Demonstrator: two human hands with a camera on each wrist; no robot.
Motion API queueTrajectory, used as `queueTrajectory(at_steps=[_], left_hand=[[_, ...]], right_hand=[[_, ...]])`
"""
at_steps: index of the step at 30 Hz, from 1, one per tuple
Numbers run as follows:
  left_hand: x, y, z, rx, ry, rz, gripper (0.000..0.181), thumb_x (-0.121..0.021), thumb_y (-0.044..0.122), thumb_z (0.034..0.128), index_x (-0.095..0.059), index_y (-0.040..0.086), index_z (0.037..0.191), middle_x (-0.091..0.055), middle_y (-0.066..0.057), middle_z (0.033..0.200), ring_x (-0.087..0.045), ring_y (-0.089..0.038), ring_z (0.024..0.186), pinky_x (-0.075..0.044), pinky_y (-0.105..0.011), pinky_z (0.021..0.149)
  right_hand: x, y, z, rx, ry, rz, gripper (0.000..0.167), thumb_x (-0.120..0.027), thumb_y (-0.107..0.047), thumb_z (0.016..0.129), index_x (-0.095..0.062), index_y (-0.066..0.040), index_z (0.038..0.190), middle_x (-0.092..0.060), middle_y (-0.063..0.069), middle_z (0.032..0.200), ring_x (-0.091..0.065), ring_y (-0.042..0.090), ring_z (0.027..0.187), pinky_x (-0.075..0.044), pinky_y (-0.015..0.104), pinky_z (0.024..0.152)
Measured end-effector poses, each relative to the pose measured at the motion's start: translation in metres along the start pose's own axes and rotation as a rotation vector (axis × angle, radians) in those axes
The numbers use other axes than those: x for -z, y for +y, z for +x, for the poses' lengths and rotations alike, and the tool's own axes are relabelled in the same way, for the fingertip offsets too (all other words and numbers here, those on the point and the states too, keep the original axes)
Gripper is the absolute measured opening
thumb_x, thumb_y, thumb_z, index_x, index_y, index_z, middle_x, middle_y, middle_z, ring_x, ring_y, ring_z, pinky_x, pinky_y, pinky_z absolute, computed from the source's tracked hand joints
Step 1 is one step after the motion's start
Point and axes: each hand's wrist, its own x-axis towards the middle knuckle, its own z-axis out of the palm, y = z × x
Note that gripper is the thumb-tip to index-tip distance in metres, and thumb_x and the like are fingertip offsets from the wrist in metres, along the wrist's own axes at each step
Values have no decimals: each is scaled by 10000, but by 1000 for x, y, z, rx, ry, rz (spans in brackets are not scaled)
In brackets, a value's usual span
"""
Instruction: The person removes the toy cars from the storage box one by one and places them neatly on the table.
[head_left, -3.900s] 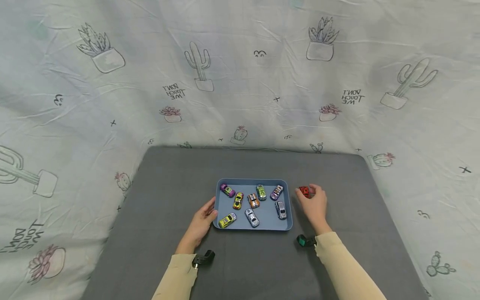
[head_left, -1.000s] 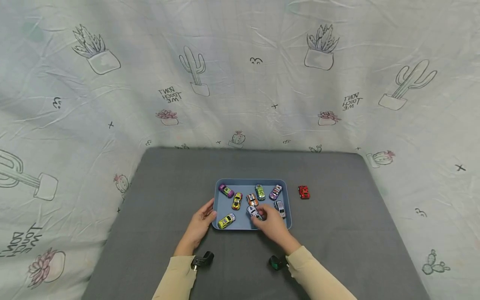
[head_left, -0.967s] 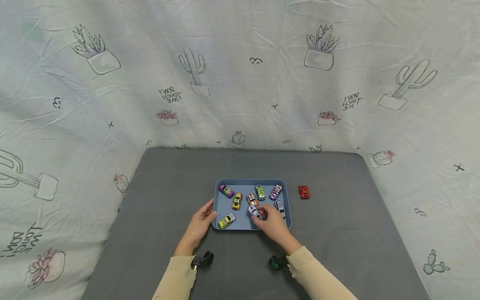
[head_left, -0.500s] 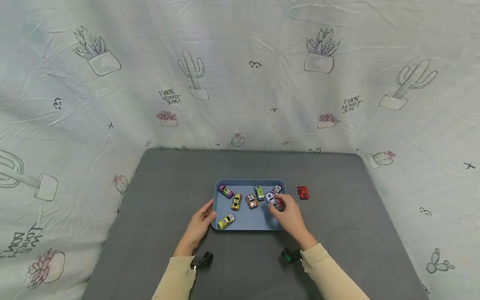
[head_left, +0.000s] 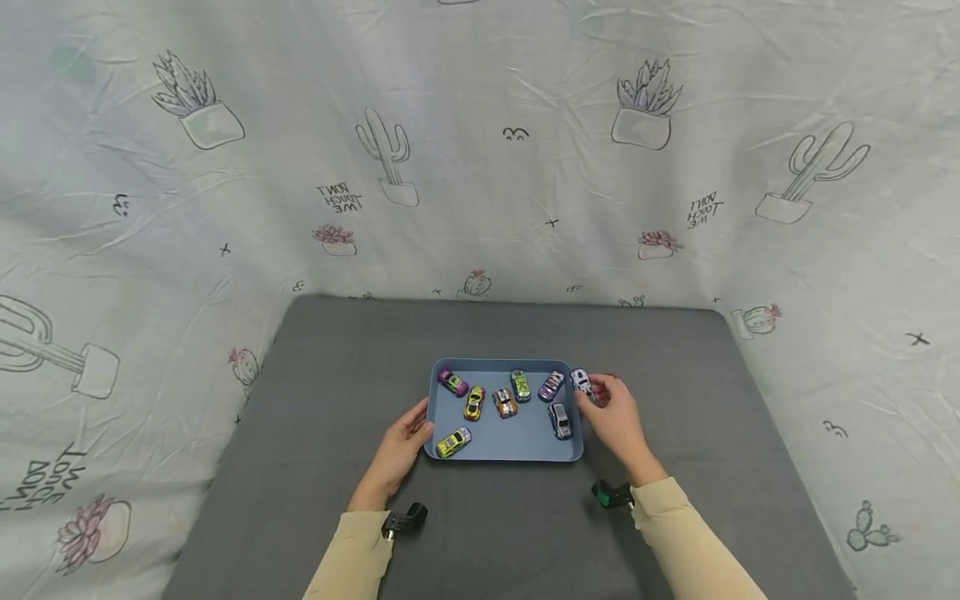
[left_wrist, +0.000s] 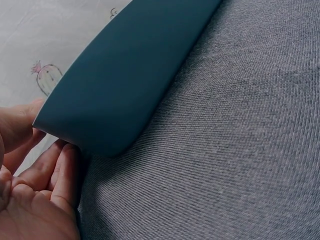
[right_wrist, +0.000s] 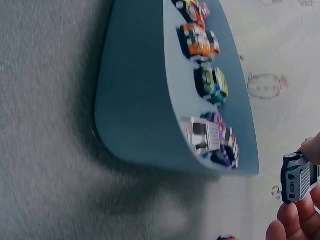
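A white-and-black toy car [head_left: 581, 382] is pinched between the thumb and fingers of my right hand [head_left: 618, 421], raised just past the tray's right rim. In the right wrist view, that toy car [right_wrist: 295, 179] hangs clear of the tray wall. My left hand [head_left: 401, 446] grips the left edge of the blue tray [head_left: 510, 447]; the left wrist view has its thumb over the rim and fingers against the outer wall [left_wrist: 120, 80]. Inside lie several toy cars, among them an orange one [head_left: 505, 403], a silver one [head_left: 559, 421] and a yellow one [head_left: 453, 442].
The tray rests on a grey cloth-covered table [head_left: 480, 533]. A red toy car is mostly hidden behind my right hand, with a red bit [right_wrist: 227, 238] at the right wrist view's lower edge. A pale curtain [head_left: 480, 167] with cactus drawings hangs behind.
My right hand let go of the red toy car on the table, took the white toy car from the tray and carried it right, past the rim. My left hand stays on the tray.
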Motion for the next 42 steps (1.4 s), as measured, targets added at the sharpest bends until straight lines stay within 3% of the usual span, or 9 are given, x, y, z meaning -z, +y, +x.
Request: queueTrajectory(at_steps=[13,22,33,38,42], left_hand=[[0,0,0,-2,-1,-11,514,-562,112,987,-415,153,1477,-434,-91,1470,-389,-260,1341,-328,-444,1092],[0,-3,1,-10,-2,-9,523,-564,124,986,-402,135,1483,-422,-108,1479,-381,-278,1347,-314,-462,1098],[-3,28,-13,6,-32,10,527,-530,67,998,-350,44,1493,-375,-188,1495,-353,-339,1360,-309,-479,1097],[-3,27,-12,12,-33,8,530,-536,67,995,-350,33,1490,-380,-187,1492,-356,-333,1360,-312,-464,1097],[-2,17,-7,9,-19,3,527,-539,63,993,-359,43,1488,-385,-185,1489,-351,-333,1364,-301,-471,1101]], right_hand=[[10,22,12,-120,94,47,358,-710,-154,874,-608,43,1154,-598,155,995,-541,227,872,-447,204,706],[20,46,21,-228,94,68,412,-674,-256,915,-587,41,1188,-605,157,997,-544,211,880,-436,155,643],[33,67,29,-324,69,19,441,-626,-300,938,-567,35,1217,-596,167,1056,-541,220,870,-456,224,630],[33,71,29,-334,72,-11,426,-632,-287,930,-580,46,1190,-610,183,1036,-544,236,867,-439,250,642],[31,74,30,-334,65,-34,440,-635,-291,924,-584,55,1191,-614,191,1029,-549,251,865,-439,276,642]])
